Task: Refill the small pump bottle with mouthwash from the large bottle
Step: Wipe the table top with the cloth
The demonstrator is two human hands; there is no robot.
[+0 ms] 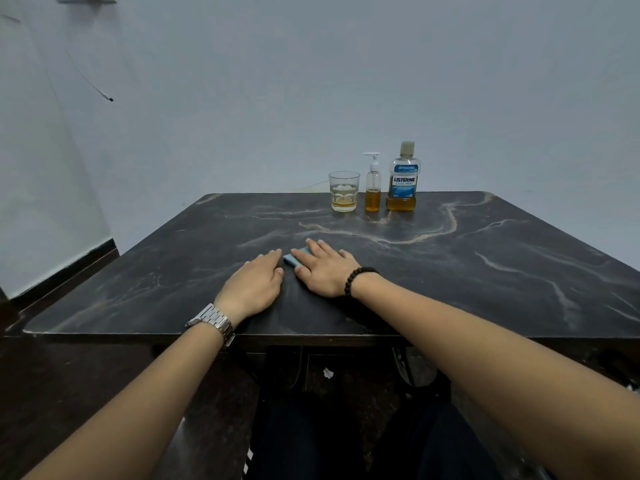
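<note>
A small clear pump bottle (373,188) with a white pump stands at the table's far edge, amber liquid filling its lower third. Right beside it stands the large mouthwash bottle (402,178), capped, with a blue label and a little amber liquid at the bottom. My left hand (254,284) lies flat on the dark marble table (485,271), fingers together. Beside it, my right hand (322,268) rests palm down with its fingers spread on a small blue cloth (294,258). Both hands are well in front of the bottles.
A glass tumbler (344,191) with a little amber liquid stands left of the pump bottle. A pale wall rises straight behind the table. The table's near edge is just behind my wrists.
</note>
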